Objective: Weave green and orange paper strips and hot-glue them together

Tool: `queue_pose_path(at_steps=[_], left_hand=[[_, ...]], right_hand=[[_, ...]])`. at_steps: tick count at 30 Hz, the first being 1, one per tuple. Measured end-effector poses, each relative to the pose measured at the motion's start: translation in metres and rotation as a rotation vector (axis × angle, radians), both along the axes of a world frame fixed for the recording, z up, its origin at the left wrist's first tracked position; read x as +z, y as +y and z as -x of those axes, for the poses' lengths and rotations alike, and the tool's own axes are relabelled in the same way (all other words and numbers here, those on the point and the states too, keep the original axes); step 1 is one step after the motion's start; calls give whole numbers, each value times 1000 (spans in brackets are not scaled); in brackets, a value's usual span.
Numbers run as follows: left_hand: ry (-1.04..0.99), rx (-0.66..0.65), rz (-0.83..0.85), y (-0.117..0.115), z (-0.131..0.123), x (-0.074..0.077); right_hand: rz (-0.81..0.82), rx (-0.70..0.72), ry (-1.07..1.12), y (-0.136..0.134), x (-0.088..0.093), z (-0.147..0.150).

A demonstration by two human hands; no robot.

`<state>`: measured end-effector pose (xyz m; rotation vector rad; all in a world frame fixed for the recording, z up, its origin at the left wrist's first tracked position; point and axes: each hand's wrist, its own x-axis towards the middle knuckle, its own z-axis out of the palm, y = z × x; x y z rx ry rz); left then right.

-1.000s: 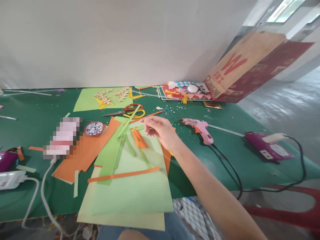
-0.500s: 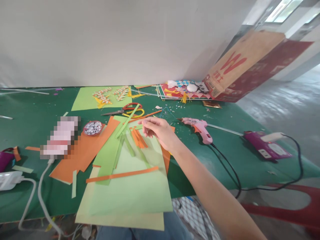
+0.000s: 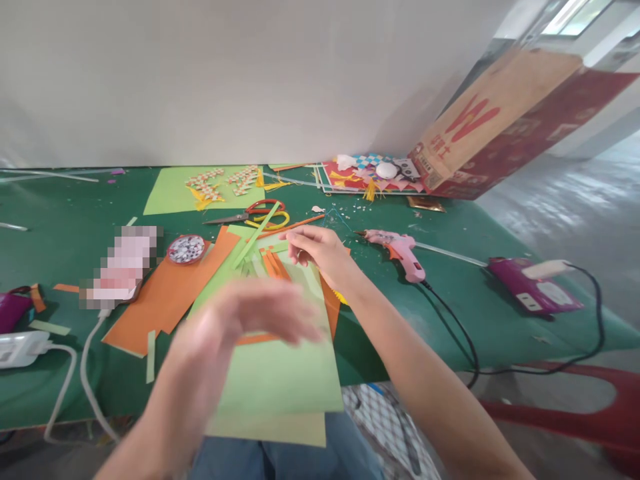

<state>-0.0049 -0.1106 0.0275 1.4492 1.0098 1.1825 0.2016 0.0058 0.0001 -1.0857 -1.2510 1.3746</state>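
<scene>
My right hand hovers over the woven orange-and-green paper strips, thumb and index finger close together in a pinch. Whatever lies between its fingertips, if anything, is too small to make out. Nearer to me, my left hand hangs above the light green paper sheet, smeared by motion, so its grip is unclear. It covers part of the strips and most of a long orange strip. Scissors with red and yellow handles lie just beyond, a loose green strip reaching across them.
A pink glue gun lies to the right, wired near a purple power strip. Leftward are a dish of googly eyes, orange paper and a blurred-out phone on its cable. A paper bag leans at back right.
My left hand has come into view from the lower left, over the green sheet. My right hand stays almost in place, its fingers slightly more curled. The view has shifted a little.
</scene>
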Motion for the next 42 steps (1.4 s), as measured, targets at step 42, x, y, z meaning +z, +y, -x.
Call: queue_pose_path(at_steps=[42], left_hand=[[202, 196, -289, 135, -42, -51]], right_hand=[[-225, -288, -276, 17, -18, -14]])
